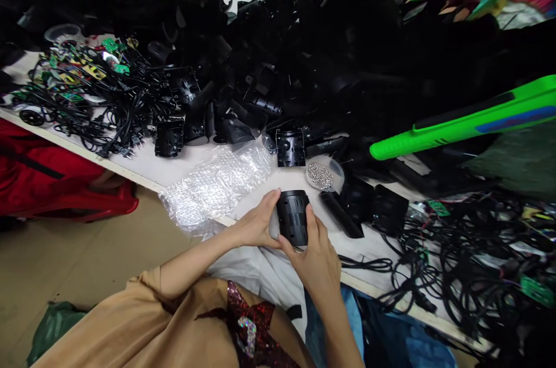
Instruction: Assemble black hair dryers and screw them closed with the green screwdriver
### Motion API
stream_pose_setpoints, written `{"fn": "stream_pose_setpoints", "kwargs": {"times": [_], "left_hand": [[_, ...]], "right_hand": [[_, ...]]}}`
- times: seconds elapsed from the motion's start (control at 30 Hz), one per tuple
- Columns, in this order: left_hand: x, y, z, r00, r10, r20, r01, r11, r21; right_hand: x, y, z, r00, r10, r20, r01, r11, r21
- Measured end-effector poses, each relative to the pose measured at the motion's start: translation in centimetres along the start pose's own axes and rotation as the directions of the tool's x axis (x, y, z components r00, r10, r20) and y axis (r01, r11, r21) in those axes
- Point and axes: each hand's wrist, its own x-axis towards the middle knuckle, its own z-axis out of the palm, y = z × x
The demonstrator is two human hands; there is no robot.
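Hands: left hand (pixel 256 221) and right hand (pixel 316 258) together, clamped on one black plastic casing (pixel 292 217)
Beside: one bubble wrap sheet (pixel 215 187), one dish of metal beads (pixel 322 174)
Around: tabletop (pixel 186 170) heaped with black parts (pixel 260 87), cables (pixel 98 104)

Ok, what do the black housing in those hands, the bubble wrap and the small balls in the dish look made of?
The black housing: likely moulded plastic, matte, with cast-in slots. The bubble wrap: clear plastic film, glossy, with air cells. The small balls: probably polished steel, from the bright shine; plating can't be told.

Assembly workshop, piled black plastic housings (pixel 256 95)
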Motion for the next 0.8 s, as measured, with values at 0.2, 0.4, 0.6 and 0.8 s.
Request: {"fn": "stream_pose_setpoints", "kwargs": {"times": [0.2,0.4,0.6,0.8], "left_hand": [[0.09,0.36,-0.19,1.000,-0.005,0.012,0.005,1.000,-0.021],[0.07,0.12,-0.09,0.999,-0.010,0.033,0.012,0.999,-0.033],[0.09,0.07,-0.18,0.999,-0.024,0.031,0.025,0.999,-0.034],[0.31,0.05,0.00,0.998,-0.005,0.056,0.003,1.000,0.031]], "right_hand": [[-0.29,-0.10,0.04,0.999,0.042,0.020,-0.043,0.998,0.044],[-0.29,-0.67,-0.01,0.999,0.041,-0.002,-0.041,0.997,-0.070],[-0.38,-0.22,-0.32,1.000,0.001,-0.007,-0.002,0.991,-0.130],[-0.43,-0.36,-0.40,0.999,-0.046,-0.010,0.043,0.978,-0.202]]}}
